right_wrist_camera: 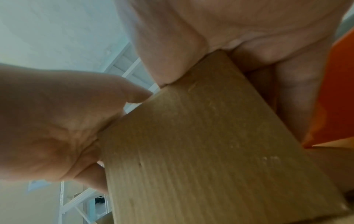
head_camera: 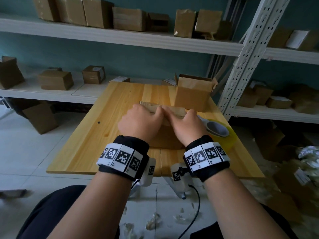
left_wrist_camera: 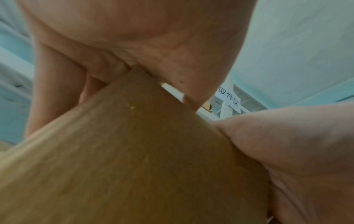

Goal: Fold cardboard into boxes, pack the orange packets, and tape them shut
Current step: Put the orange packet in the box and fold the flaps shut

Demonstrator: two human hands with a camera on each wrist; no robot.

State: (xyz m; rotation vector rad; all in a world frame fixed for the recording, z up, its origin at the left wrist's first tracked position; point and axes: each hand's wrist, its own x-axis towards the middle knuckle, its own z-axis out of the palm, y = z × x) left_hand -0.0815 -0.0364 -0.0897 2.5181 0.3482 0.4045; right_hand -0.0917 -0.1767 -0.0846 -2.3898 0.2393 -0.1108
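Note:
A brown cardboard box (head_camera: 166, 135) stands in the middle of the wooden table (head_camera: 96, 135). My left hand (head_camera: 148, 116) and right hand (head_camera: 177, 118) sit side by side on its top, fingers curled over the edge of a flap (head_camera: 176, 110). In the left wrist view, the flap (left_wrist_camera: 134, 151) runs into the crease of my left hand (left_wrist_camera: 134, 45), with my right hand (left_wrist_camera: 287, 151) beside it. In the right wrist view, my right hand (right_wrist_camera: 229, 30) grips the flap (right_wrist_camera: 210, 144), and an orange packet (right_wrist_camera: 335, 98) shows behind it.
An open cardboard box (head_camera: 193, 94) stands at the table's back right. A roll of clear tape (head_camera: 218, 130) lies just right of my right hand. White shelves (head_camera: 120, 38) holding several boxes run behind the table. More boxes and plastic scraps lie on the floor.

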